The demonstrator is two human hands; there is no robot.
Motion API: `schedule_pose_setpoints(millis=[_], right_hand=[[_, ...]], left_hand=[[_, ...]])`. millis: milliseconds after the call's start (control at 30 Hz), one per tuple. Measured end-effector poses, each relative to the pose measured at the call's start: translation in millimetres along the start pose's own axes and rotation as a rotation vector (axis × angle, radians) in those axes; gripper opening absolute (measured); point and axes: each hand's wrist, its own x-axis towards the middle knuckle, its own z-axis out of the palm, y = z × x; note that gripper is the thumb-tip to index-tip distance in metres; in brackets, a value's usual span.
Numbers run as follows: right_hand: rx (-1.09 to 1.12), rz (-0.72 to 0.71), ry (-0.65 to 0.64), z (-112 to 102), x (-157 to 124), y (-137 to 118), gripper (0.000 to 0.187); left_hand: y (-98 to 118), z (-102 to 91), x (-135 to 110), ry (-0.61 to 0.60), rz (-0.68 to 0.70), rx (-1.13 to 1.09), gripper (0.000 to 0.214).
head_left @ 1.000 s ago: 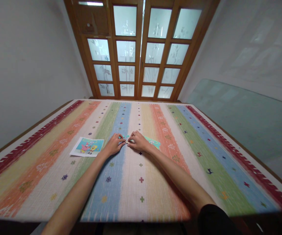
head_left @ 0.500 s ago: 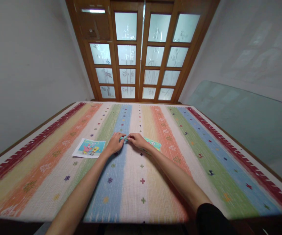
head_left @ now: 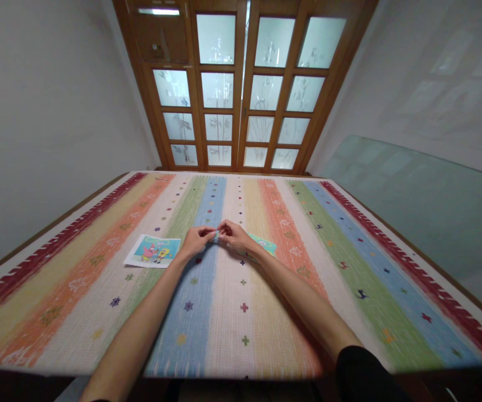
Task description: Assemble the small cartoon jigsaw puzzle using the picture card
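Note:
Over the blue stripe of the cloth, my left hand [head_left: 196,241] and my right hand [head_left: 235,237] meet with fingertips pinched together. Between them is a small light-blue piece [head_left: 215,237] that looks like a jigsaw piece; the fingers cover most of it. Both hands grip it. Partly hidden beneath my right wrist lies a colourful green and teal jigsaw section [head_left: 268,245] with an uneven edge. Left of my left hand, a white-bordered cartoon picture sheet [head_left: 154,251] lies flat, showing a pink and a yellow figure on blue.
A striped tablecloth [head_left: 188,335] covers the wide table. Beyond its far edge stand wooden doors [head_left: 241,128] with frosted panes. A pale green glass-like panel [head_left: 408,195] leans at the right wall; a plain wall [head_left: 48,111] rises on the left.
My fingers have closed nearer together around the small piece, and it has turned to show a paler face. My right hand has risen slightly. The picture sheet lies where it was.

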Motion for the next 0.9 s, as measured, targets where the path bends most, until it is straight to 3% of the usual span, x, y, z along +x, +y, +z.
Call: schedule_pose_setpoints(millis=[267,467,533,700,900], right_hand=[[-0.310,0.076,0.090,-2.7,2.3,1.1,0.014],[-0.466,0.013,-0.046,-14.7,2.9,-6.3,0.021],[-0.521,-0.006,-0.031,-24.2,0.7,-7.8,0.027],[-0.626,0.071,0.031,-43.6,-13.4,-7.3,0.029],[-0.487,0.040,-0.060,-32.5,-21.6,-7.9,0.040]], left_hand=[[0.3,-2.1,2.8,-0.005,0.032,0.081,0.031],[-9.9,-12.5,10.4,-0.007,0.059,0.307,0.015],[-15.3,-14.3,9.1,0.005,0.073,0.384,0.015],[-27.8,-5.7,-3.1,0.000,0.079,0.511,0.035],[-25.0,33.8,-8.2,-0.131,0.066,0.757,0.075]])
